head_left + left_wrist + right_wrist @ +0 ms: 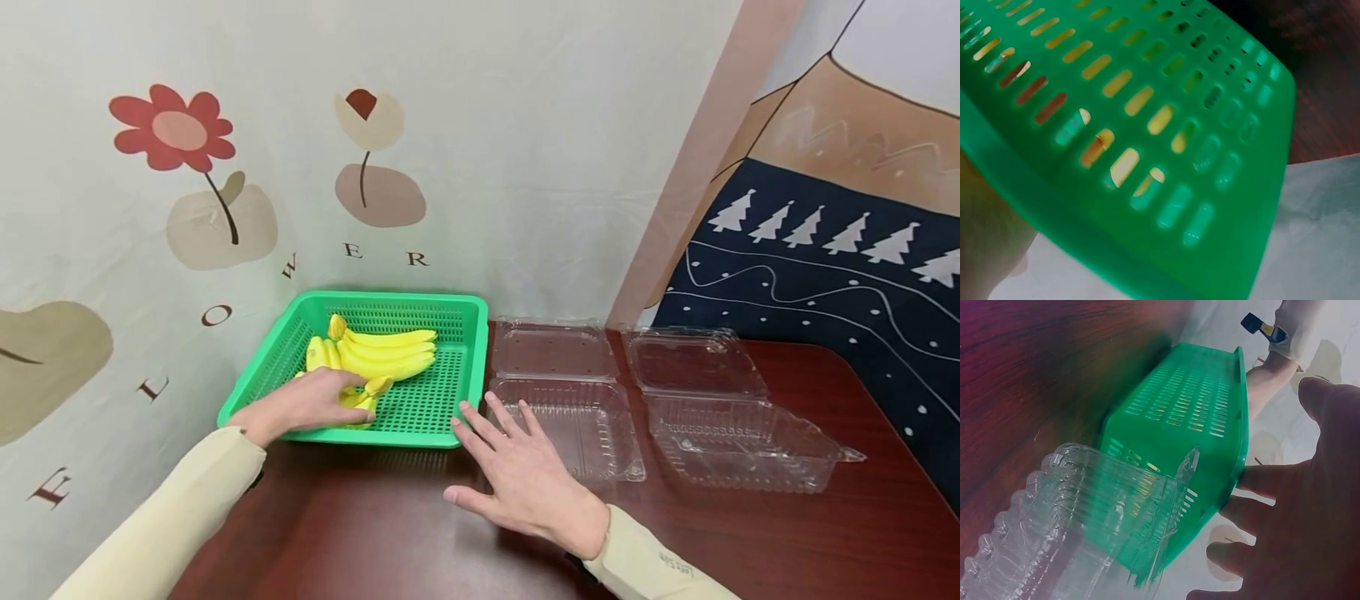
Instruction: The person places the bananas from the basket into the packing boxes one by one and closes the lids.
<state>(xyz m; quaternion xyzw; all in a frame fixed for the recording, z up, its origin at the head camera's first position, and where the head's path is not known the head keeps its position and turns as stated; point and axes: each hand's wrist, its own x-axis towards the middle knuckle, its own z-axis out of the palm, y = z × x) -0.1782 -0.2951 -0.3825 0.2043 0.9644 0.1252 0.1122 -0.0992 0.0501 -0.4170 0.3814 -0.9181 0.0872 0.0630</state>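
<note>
I've got the left hand point(318, 398) with its fingers curled round a yellow curved banana bunch point(370, 401) inside the green slotted plastic basket point(416, 438), the right hand point(521, 471) spread beside it, and an off-centre grip near the stem could let the bunch twist loose.

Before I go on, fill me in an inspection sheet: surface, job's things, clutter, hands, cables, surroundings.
Surface: table, dark red-brown, glossy, with a light reflection in front.
Job's things: green basket holding yellow bananas; left box and right box, both clear, lids open toward the backdrop.
Clutter: nothing seen.
Hands: left hand in the basket, fingers and thumb curled about the front bananas, grip firmness unclear; right hand spread near the basket's front right corner, holding nothing.
Cables: nothing seen.
Surroundings: pale backdrop with flowers and letters; dark trees-and-mountain print at right.
</note>
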